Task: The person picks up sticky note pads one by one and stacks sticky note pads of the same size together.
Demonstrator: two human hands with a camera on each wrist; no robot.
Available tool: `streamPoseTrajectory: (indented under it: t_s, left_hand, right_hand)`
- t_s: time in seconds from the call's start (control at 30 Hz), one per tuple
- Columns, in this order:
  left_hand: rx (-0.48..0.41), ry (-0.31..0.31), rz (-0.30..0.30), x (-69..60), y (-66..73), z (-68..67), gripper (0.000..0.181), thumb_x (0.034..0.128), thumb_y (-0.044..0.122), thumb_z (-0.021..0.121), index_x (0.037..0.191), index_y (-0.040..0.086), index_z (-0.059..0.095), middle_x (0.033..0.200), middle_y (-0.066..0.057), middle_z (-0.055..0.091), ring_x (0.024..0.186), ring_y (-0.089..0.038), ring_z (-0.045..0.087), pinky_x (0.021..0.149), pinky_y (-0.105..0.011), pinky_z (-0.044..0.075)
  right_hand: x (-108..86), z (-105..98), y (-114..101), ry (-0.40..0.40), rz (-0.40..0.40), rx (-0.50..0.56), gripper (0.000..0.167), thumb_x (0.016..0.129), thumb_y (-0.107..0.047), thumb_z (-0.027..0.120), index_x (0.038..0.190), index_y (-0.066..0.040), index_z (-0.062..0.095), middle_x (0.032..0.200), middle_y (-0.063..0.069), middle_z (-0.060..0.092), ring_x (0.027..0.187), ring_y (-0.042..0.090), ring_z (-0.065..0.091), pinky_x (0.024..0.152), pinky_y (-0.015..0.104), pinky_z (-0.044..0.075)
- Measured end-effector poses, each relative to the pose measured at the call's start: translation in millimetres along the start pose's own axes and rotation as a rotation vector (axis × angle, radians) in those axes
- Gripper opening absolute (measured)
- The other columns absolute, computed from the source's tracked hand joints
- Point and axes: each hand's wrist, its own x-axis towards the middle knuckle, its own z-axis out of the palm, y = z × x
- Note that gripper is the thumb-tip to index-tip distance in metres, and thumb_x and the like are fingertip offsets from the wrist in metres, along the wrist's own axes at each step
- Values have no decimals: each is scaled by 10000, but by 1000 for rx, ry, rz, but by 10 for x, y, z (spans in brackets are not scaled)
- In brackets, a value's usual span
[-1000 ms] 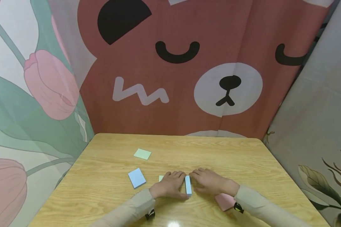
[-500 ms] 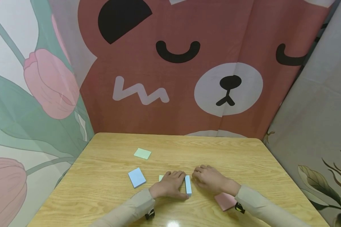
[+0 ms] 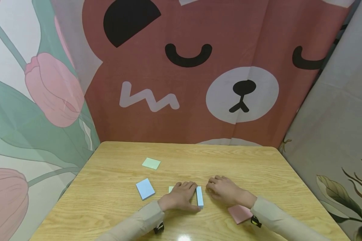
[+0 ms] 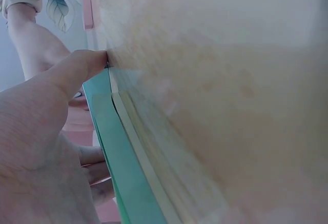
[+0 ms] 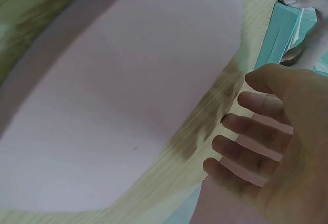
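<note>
My left hand is curled around a narrow light-blue block on the wood-grain table, my thumb at its near end and my fingertips by its far end. The block lies between my two hands, its long side running away from me; in the wrist views it looks teal. My right hand is just to the right of it, apart from it, with nothing in its grasp; the fingers are loosely bent and a little spread. A pink pad lies beneath my right wrist, partly covered by it. A pale green piece peeks out past my left hand, most of it hidden, so I cannot tell its shape. Further left sits a thick blue pad, tilted at an angle, and beyond that a thin pale green rectangle lies flat. Behind the table hangs a curtain printed with a reddish-brown bear, and I wear beige sleeves.
</note>
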Motion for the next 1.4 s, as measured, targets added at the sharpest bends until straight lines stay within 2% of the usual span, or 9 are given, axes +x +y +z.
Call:
streamPoseTrajectory:
  t_s: [0.27,0.47,0.8,1.03,1.27,1.4]
  left_hand:
    - [-9,8,2,17,-13,-10,873,841,661,641,1469,100,411,1500,-27,415,1370,-196,380,1105,-492,313]
    - [-60,13,36,-27,-24,19,844,865,626,636,1461,73,413,1469,-42,439,1336,-220,413,1084,-516,331]
    - [-63,16,57,-33,-23,3,824,875,628,625,1458,86,413,1447,-30,450,1313,-211,430,1069,-514,348]
    - [-33,23,54,-15,-25,-8,825,864,643,631,1454,106,420,1443,-8,452,1299,-183,438,1059,-493,362]
    - [-29,28,40,-31,-3,-28,821,850,639,651,1446,119,431,1425,17,462,1293,-165,440,1059,-488,362]
    - [-24,29,31,-40,13,-38,826,847,642,652,1446,117,433,1421,11,471,1297,-167,440,1063,-487,360]
  right_hand:
    - [-8,22,62,9,11,-6,179,869,-166,736,1039,-135,690,1036,0,641,900,170,572,756,377,528]
    - [-36,73,59,-3,22,11,158,895,-185,713,1046,-138,696,1038,0,644,909,177,587,771,390,542]
    - [-76,74,74,5,29,30,156,890,-185,725,1038,-150,689,1052,-12,631,933,182,594,798,429,543]
    - [-78,88,116,38,22,15,137,886,-170,721,1019,-153,691,1026,-21,628,894,160,581,759,382,537]
    - [-68,97,134,105,-13,7,112,876,-135,718,983,-152,691,983,-28,632,846,136,575,727,327,535]
    - [-70,80,143,102,-18,13,102,877,-139,724,971,-152,685,965,-38,625,833,120,562,722,307,529]
